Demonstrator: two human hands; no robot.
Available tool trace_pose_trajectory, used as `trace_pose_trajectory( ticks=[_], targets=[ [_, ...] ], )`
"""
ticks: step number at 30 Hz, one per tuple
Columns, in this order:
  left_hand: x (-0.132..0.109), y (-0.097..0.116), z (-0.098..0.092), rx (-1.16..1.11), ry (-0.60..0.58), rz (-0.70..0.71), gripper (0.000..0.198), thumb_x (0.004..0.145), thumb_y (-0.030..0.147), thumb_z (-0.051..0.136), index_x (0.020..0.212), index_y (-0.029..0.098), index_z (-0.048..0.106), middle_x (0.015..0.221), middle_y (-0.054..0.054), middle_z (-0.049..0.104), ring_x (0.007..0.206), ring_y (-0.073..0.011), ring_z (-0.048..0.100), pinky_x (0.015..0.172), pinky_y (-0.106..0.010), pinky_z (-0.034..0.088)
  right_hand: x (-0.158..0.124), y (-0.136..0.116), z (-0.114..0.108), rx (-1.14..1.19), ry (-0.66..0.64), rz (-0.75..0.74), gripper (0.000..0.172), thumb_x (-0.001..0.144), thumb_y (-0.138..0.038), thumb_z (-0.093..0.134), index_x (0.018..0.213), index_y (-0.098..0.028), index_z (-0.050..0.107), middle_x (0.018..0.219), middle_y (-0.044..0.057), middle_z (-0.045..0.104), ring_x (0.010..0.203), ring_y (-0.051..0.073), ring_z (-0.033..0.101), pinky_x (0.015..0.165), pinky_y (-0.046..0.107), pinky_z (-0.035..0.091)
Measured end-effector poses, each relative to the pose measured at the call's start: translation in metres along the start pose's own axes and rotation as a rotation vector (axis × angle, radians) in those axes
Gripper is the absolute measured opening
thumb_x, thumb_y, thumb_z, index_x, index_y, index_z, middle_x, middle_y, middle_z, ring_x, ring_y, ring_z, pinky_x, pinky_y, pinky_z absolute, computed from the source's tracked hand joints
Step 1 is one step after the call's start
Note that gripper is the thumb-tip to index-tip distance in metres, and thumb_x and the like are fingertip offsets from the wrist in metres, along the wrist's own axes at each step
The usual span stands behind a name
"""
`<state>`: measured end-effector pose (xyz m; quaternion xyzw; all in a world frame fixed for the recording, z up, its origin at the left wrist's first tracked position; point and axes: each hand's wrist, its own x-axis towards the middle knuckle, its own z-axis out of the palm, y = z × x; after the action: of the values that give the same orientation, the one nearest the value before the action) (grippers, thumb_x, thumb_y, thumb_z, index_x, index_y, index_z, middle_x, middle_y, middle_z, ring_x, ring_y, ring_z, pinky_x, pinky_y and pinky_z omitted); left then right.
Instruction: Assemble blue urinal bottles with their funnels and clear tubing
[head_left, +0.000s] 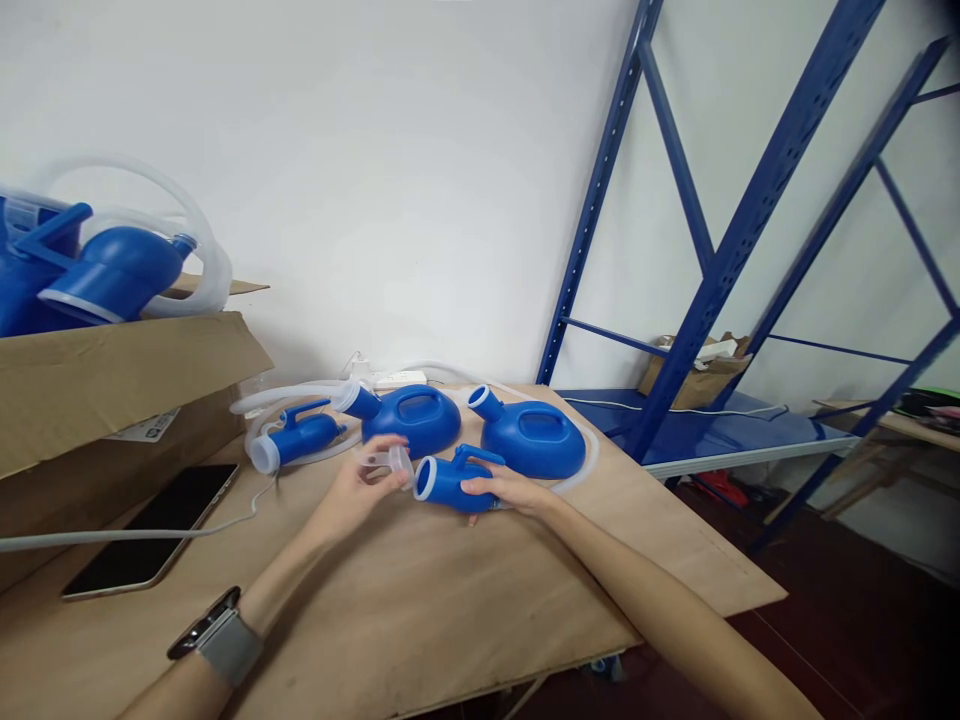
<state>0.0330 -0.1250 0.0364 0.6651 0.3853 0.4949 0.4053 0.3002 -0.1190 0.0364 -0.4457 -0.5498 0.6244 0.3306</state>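
My right hand is wrapped round a small blue urinal funnel with a white-rimmed mouth and a handle on top. Its open mouth faces left. Between the fingers of my left hand is a clear plastic cap, just left of that mouth; whether the two touch I cannot tell. Behind my hands lie two blue urinal bottles: the left bottle has a cap on its neck, the right bottle has an uncapped neck. A second blue funnel with a whitish cap lies further left.
A cardboard box full of blue funnels and clear hoses stands at the left. A tablet lies before it, crossed by a cable. At the back is a power strip. Blue shelving stands beyond the right table edge.
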Motion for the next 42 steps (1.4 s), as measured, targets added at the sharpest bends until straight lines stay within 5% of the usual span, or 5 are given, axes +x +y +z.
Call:
trace_pose_trajectory(
  ticks=[8,14,22,32,42],
  targets=[
    [-0.007,0.002,0.013,0.363,0.269,-0.009,0.037,0.092,0.057,0.053,0.094,0.021,0.060,0.093,-0.005,0.067,0.093,-0.0249,0.063,0.085,-0.037,0.049,-0.009,-0.010,0.015,0.055,-0.055,0.028,0.066,0.066,-0.037,0.090,0.127,-0.025,0.067,0.124,0.009,0.068,0.084,0.023,0.075,0.053,0.029,0.066],
    [-0.016,-0.008,0.026,0.003,-0.109,-0.161,0.058,0.093,0.063,0.052,0.136,0.024,0.056,0.114,-0.007,0.063,0.074,-0.0175,0.060,0.057,-0.028,0.051,-0.006,-0.006,0.016,0.083,-0.099,0.034,0.078,0.063,-0.037,0.093,0.133,-0.024,0.063,0.139,0.011,0.061,0.094,0.024,0.074,0.059,0.027,0.066],
    [-0.011,-0.007,0.020,-0.047,-0.053,-0.090,0.063,0.077,0.062,0.075,0.122,0.018,0.070,0.092,0.000,0.048,0.062,-0.0116,0.053,0.037,-0.020,0.039,-0.006,-0.005,0.019,0.132,-0.070,0.047,0.076,0.062,-0.040,0.094,0.130,-0.025,0.064,0.137,0.009,0.062,0.091,0.023,0.075,0.055,0.024,0.063],
    [-0.012,-0.008,0.014,0.395,0.044,0.169,0.057,0.078,0.053,0.076,0.122,0.018,0.065,0.074,0.003,0.056,0.060,-0.0145,0.054,0.057,-0.028,0.047,-0.003,-0.001,0.020,0.125,0.021,0.044,0.085,0.066,-0.041,0.092,0.141,-0.023,0.056,0.131,0.012,0.066,0.080,0.021,0.076,0.055,0.029,0.065],
    [-0.034,-0.018,0.024,0.328,-0.227,0.069,0.069,0.098,0.054,0.051,0.155,0.027,0.024,0.158,-0.014,0.043,0.142,-0.0311,0.046,0.118,-0.049,0.035,-0.010,-0.002,0.031,-0.050,-0.083,-0.040,0.070,0.071,-0.043,0.088,0.134,-0.024,0.063,0.129,0.011,0.067,0.092,0.024,0.073,0.053,0.023,0.060]
  ],
)
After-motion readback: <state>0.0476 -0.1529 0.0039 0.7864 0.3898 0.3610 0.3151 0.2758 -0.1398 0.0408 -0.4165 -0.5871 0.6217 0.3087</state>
